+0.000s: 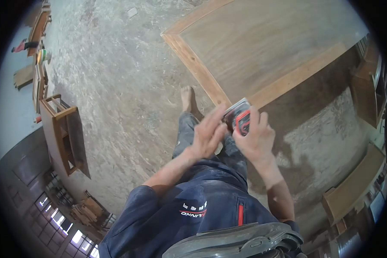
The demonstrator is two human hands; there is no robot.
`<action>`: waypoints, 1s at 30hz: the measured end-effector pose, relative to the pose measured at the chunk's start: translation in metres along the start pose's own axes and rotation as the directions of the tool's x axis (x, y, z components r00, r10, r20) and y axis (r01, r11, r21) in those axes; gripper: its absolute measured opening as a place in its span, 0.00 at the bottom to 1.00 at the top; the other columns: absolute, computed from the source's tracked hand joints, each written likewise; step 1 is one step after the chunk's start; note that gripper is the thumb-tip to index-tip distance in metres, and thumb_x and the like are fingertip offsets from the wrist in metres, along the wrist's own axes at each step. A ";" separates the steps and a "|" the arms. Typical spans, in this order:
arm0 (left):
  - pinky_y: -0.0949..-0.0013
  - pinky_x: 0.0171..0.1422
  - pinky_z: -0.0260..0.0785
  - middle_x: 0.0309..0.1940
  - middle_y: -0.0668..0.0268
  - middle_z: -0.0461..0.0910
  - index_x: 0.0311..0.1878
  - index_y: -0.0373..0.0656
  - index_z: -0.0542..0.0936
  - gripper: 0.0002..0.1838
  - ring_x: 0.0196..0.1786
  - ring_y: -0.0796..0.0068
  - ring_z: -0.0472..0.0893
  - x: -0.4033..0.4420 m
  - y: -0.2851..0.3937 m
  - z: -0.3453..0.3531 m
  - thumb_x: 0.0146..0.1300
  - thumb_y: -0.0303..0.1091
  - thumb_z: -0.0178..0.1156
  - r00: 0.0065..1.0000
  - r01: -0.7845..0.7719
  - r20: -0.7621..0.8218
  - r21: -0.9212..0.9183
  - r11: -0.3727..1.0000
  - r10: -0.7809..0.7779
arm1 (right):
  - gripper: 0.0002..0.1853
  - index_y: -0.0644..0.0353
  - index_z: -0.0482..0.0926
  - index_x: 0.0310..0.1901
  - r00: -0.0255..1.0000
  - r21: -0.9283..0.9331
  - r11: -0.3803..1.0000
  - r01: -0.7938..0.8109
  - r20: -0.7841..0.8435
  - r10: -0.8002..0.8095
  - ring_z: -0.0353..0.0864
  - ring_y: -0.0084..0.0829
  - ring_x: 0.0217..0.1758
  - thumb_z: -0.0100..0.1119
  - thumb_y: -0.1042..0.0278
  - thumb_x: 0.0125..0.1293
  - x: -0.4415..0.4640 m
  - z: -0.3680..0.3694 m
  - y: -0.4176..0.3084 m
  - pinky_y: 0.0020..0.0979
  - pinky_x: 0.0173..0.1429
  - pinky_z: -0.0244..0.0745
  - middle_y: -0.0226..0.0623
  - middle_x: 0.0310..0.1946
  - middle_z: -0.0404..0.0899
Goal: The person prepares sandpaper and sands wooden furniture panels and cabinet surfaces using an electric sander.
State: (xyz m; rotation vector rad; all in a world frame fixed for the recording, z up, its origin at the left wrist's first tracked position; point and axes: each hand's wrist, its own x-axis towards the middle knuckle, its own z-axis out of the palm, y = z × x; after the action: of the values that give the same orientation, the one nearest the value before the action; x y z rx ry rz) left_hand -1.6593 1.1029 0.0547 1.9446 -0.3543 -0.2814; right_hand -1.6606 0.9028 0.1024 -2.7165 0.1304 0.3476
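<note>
My right hand [259,135] is wrapped round a red-and-black hand sander [242,122], which is tilted so that its flat, pale pad edge faces up and left. Beside it, my left hand [207,134] is slightly blurred, fingers stretched out and close to the sander's pad; whether they touch it I cannot tell. Just beyond both hands lies the near corner of a large wooden panel [262,47] with a lighter wood border [198,66].
A wooden cabinet frame [58,129] stands on the concrete floor [116,86] at left. Further wooden furniture [367,81] is at right, with a long wooden piece [352,182] below it. Stacked boards [88,210] are at lower left. Another person [25,45] is far off at upper left.
</note>
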 end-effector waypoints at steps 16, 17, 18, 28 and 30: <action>0.51 0.79 0.68 0.75 0.38 0.73 0.83 0.30 0.63 0.33 0.75 0.41 0.77 0.134 -0.128 -0.202 0.84 0.43 0.48 0.983 0.027 -0.171 -0.217 0.976 -0.066 | 0.36 0.70 0.67 0.63 0.995 -0.108 0.989 0.102 -0.007 -0.104 0.90 0.51 0.41 0.74 0.58 0.63 0.234 0.077 -0.241 0.43 0.42 0.89 0.55 0.46 0.77; 0.51 0.78 0.68 0.74 0.38 0.74 0.82 0.31 0.64 0.33 0.74 0.40 0.77 0.146 -0.136 -0.212 0.84 0.43 0.46 0.973 0.024 -0.220 -0.191 0.981 -0.066 | 0.36 0.70 0.67 0.63 0.995 -0.109 0.989 0.098 0.005 -0.098 0.90 0.51 0.41 0.74 0.58 0.63 0.251 0.078 -0.248 0.43 0.42 0.89 0.55 0.46 0.77; 0.51 0.78 0.68 0.74 0.38 0.74 0.82 0.31 0.64 0.33 0.74 0.40 0.77 0.157 -0.135 -0.220 0.84 0.43 0.46 0.975 0.035 -0.208 -0.199 0.979 -0.077 | 0.36 0.72 0.67 0.63 0.996 -0.086 0.993 0.084 -0.011 -0.085 0.91 0.52 0.41 0.74 0.57 0.64 0.264 0.078 -0.253 0.43 0.43 0.89 0.57 0.47 0.77; 0.51 0.80 0.67 0.73 0.37 0.75 0.79 0.27 0.68 0.30 0.75 0.38 0.76 0.144 -0.109 -0.202 0.83 0.39 0.45 0.999 0.039 0.005 -0.250 0.967 -0.039 | 0.36 0.72 0.69 0.61 0.980 -0.154 0.974 -0.163 0.090 0.178 0.92 0.52 0.42 0.76 0.56 0.63 0.220 0.059 -0.233 0.42 0.44 0.89 0.59 0.47 0.79; 0.52 0.80 0.67 0.73 0.37 0.75 0.80 0.27 0.67 0.30 0.76 0.38 0.76 0.131 -0.102 -0.188 0.83 0.38 0.45 0.996 0.058 0.083 -0.257 0.965 -0.038 | 0.35 0.71 0.69 0.60 0.968 -0.132 0.968 -0.215 0.099 0.229 0.92 0.52 0.42 0.77 0.56 0.62 0.199 0.054 -0.221 0.43 0.43 0.89 0.58 0.46 0.79</action>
State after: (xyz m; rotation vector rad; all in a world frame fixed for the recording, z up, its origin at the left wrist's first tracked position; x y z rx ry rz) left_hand -1.4595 1.2521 0.0290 1.6892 -0.3053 -0.4151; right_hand -1.4502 1.1185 0.0848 -2.7979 0.3971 0.5910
